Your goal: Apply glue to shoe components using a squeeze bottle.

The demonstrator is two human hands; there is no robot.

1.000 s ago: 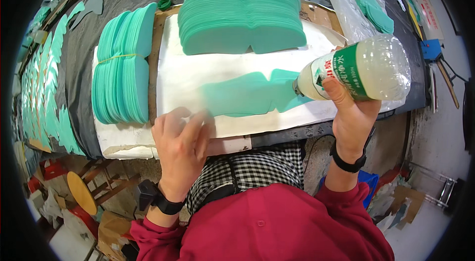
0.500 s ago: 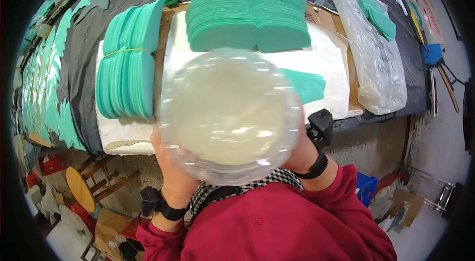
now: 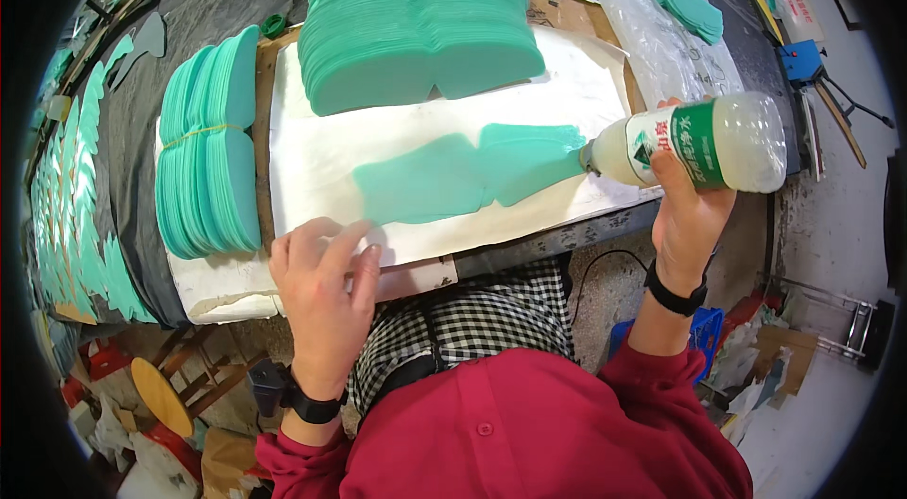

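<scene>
My right hand [image 3: 692, 215] grips a clear plastic bottle [image 3: 753, 142] with a green and white label and a whitish filling. The bottle lies nearly level, its narrow tip pointing left at the right end of a flat green insole-shaped piece [image 3: 529, 163]. Another flat green piece [image 3: 420, 180] joins or overlaps it on the left; both lie on a white sheet [image 3: 331, 154]. Close to the lower left edge of these pieces, my left hand [image 3: 326, 296] rests at the front of the sheet, fingers loosely bent and apart, holding nothing.
Beyond the white sheet stands a tall stack of green insoles [image 3: 416, 26]. A smaller stack [image 3: 208, 178], tied with a yellow band, is at the left. Green offcuts [image 3: 85, 197] cover the far left. A clear plastic bag [image 3: 661, 55] with green pieces lies at the back right.
The bottle, held up close between both hands, has moved right and down and now lies sideways in my right hand. My left hand has let go and moved to the sheet's front edge.
</scene>
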